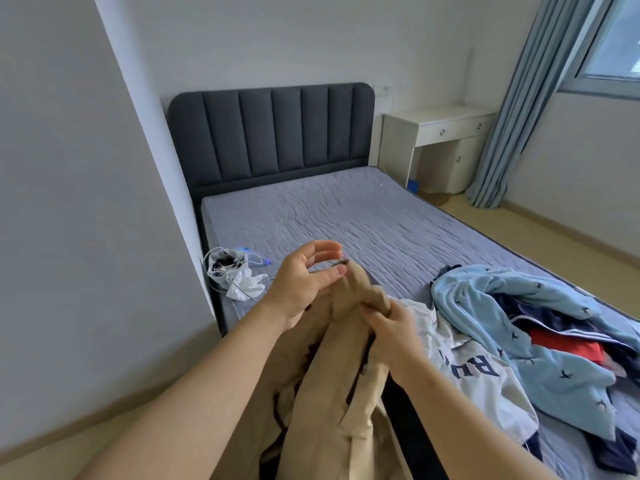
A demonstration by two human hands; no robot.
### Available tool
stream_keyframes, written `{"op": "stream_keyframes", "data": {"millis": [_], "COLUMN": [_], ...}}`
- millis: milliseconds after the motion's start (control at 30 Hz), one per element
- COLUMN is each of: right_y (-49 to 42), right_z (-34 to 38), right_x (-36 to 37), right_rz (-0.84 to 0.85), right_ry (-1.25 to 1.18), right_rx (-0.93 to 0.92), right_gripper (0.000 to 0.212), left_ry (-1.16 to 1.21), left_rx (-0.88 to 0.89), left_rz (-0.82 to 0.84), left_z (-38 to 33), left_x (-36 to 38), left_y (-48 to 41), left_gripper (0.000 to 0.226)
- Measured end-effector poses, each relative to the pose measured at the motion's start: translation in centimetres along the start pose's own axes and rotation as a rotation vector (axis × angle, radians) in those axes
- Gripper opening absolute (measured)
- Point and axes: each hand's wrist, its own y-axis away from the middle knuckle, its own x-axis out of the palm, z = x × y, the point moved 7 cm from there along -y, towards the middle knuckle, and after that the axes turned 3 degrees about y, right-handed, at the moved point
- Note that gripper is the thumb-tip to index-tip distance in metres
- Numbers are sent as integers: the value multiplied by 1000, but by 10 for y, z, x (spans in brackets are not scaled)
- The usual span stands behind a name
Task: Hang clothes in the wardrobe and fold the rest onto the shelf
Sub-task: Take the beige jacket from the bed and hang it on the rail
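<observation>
Head view: a person stands at the foot of a bed (pixel 346 216) and looks down along two bare forearms. The right hand (pixel 391 327) has a closed grip on a bunched fold near the top of a tan jacket (pixel 339 410) with a dark zip. The left hand (pixel 304 285) is half open, its thumb touching the jacket's top edge and its fingers curved above with a gap, clasping nothing. The jacket hangs from the hands over the bed's foot end. Only one hand seems to hold it firmly, so the fabric could slip and drop towards the floor (pixel 554 237) if that fold works loose. No hanger or wardrobe is in sight, so it will likely have to be carried elsewhere. Just right of the hands lies a heap of clothes: a white top with dark letters (pixel 478 368), a pale blue printed garment (pixel 519 306), something red (pixel 568 344). The mattress is grey-blue and quilted, with a small bag of cables (pixel 228 268) near its left edge. Beyond stand a dark padded headboard (pixel 273 133), a white desk (pixel 443 133), blue curtains (pixel 519 98) and a window (pixel 616 39).
</observation>
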Motion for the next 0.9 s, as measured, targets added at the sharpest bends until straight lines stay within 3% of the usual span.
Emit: {"op": "stream_keyframes", "data": {"millis": [67, 133, 233, 333, 400, 467, 567, 700, 767, 833, 900], "right_y": [1, 0, 0, -2, 0, 1, 1, -2, -1, -1, 2], "right_z": [-4, -8, -7, 0, 3, 3, -9, -21, -6, 26, 54], "right_x": [-13, -17, -20, -20, -15, -14, -29, -64, -57, -31, 7], "right_rz": [-49, -49, -94, -81, -3, 36, -110, -406, -422, -282, -1], "right_ry": [-156, -362, -642, -694, -688, -671, -528, 211, 315, 205, 193], "right_rx": [90, 191, 355, 376, 377, 391, 435, 295, 152, -104, -255], "right_gripper": [16, 13, 21, 28, 30, 30, 22, 15, 33, 42, 53], "left_ry": [-90, -363, -641, -724, -853, -901, -816, -772, -839, -916, -967], "left_rx": [9, 13, -56, -224, -324, -318, -282, -233, -143, -61, -1], "left_rz": [-28, -12, 205, 393, 334, 170, -58, -267, -250, -189, -125], "left_z": [11, 29, 68, 109, 133, 135, 113, 64, 37, 13, -4], "left_x": [-12, -20, -15, -7, -13, -22, -39, -55, -46, -31, -19], "left_y": [0, 2, 15, 36, 36, 28, 18, 3, -2, -4, -2], "left_gripper": [24, 37, 68, 56, 46, 32, 30, 18, 16, 17, 21]}}
